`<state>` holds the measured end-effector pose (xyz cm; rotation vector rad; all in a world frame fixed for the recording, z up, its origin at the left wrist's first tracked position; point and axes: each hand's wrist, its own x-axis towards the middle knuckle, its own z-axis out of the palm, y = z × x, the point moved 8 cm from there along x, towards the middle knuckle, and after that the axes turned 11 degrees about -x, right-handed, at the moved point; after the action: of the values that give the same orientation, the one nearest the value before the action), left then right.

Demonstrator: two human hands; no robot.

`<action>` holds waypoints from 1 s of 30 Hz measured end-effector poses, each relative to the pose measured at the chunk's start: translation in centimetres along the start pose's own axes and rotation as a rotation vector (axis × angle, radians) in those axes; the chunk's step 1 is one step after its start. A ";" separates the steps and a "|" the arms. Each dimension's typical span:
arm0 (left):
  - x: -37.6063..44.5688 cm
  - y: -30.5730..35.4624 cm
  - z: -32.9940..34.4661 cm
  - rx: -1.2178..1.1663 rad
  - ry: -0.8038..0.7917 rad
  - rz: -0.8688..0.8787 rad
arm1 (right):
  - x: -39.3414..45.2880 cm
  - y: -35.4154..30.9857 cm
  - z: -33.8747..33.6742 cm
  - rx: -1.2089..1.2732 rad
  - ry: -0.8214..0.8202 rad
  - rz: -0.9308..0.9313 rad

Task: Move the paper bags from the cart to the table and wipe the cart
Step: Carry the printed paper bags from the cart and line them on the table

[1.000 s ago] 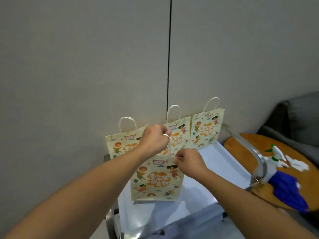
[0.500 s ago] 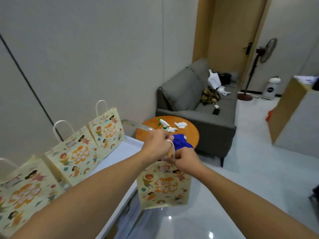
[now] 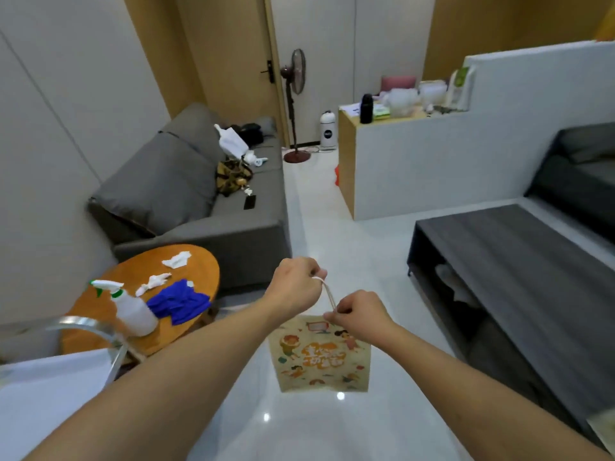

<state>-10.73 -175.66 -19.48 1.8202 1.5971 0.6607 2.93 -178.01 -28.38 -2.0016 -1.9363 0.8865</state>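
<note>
Paper bag [image 3: 319, 356] hanging upright in mid-air over the floor [image 3: 349, 247], opening up, long axis vertical. Left hand [image 3: 294, 287] curled round the cord handle [image 3: 327, 294] above it; right hand [image 3: 361, 316] pinching the bag's top edge. Cart [image 3: 50, 387] at lower left, dark table [image 3: 519, 261] to the right.

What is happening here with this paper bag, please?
A person carries one cream paper bag with cartoon prints over the glossy floor. The left hand grips its white cord handle, and the right hand pinches the bag's top edge. The white cart is at the lower left. The long dark grey table is on the right.
</note>
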 end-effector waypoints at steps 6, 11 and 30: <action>5.0 7.9 12.1 0.015 -0.154 0.096 | -1.5 14.5 -5.9 0.164 0.056 0.194; 6.3 15.4 22.8 0.023 -0.353 0.223 | -5.4 25.9 -8.8 0.371 0.173 0.491; 14.3 38.4 52.4 0.123 -0.936 0.692 | -11.0 50.2 -20.3 0.743 0.695 1.109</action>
<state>55.16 -171.03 -27.58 2.2740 0.3950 -0.0750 56.43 -189.02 -36.69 -2.2807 -0.0048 0.7264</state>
